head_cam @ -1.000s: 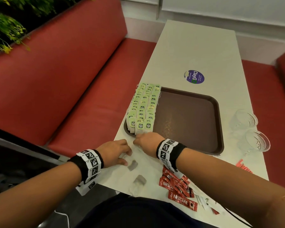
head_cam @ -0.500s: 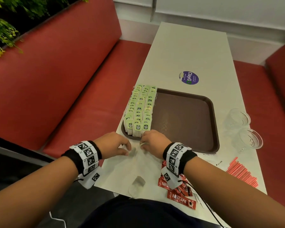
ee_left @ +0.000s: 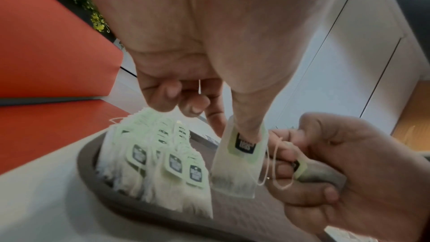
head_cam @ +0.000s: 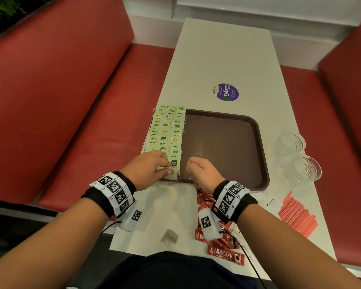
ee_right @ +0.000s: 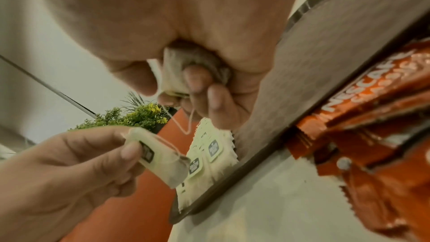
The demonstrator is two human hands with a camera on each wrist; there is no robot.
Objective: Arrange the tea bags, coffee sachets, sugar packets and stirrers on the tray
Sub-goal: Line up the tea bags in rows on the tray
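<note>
Both hands have lifted from the table to the tray's (head_cam: 258, 147) near edge. Left hand (head_cam: 148, 170) pinches a tea bag (ee_left: 237, 168); right hand (head_cam: 202, 172) clutches another, seemingly crumpled. Lay it flush against the rows (head_cam: 165, 132), strings untangled.

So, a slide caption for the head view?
Left hand sets a paper tea bag on the brown plastic tray.

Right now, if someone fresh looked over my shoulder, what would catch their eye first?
Probably the green-tagged tea bags packed in rows along the left side of the brown tray, with the left hand pinching another tea bag at their near end. Next, the right hand clutching a second one over the tray, and the red Nescafe sachets heaped on the table's near edge.
</note>
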